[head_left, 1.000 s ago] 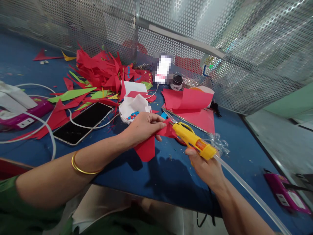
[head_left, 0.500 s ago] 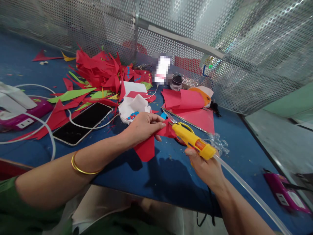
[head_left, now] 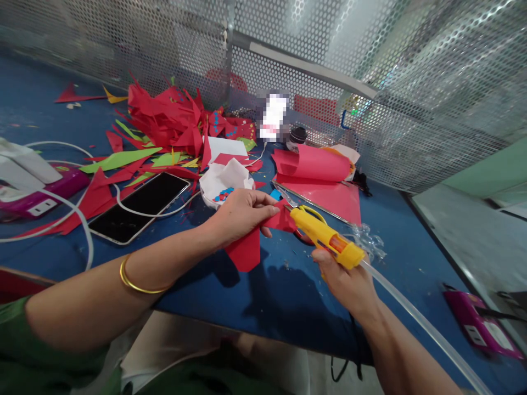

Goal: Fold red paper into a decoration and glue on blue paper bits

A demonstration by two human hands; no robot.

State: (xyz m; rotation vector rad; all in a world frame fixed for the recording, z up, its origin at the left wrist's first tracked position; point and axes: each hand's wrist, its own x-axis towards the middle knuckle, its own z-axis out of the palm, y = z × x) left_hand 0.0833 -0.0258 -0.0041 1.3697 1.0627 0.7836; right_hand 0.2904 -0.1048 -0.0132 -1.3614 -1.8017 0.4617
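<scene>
My left hand [head_left: 239, 215] pinches a folded red paper piece [head_left: 251, 244] above the blue table [head_left: 288, 296]. In my right hand [head_left: 346, 280] is a yellow glue gun [head_left: 325, 236] with a clear glue stick [head_left: 411, 312] trailing back from it. The gun's nozzle touches the red paper's right edge, close to my left fingertips. Just behind my left hand sits a white paper bowl [head_left: 224, 178] holding small red and blue bits. Scissors [head_left: 288, 200] lie on the table behind the gun.
A heap of red and green paper scraps [head_left: 173, 118] fills the back left. A phone [head_left: 140, 206] with a white cable lies at left, red sheets [head_left: 325, 181] at back right. Purple power strips [head_left: 481, 326] sit at both sides. Perforated metal walls [head_left: 370, 66] enclose the table.
The curled red sheet at the back right has rolled further over, covering more of the orange and white thing behind it. My hands, the paper and the glue gun have barely moved.
</scene>
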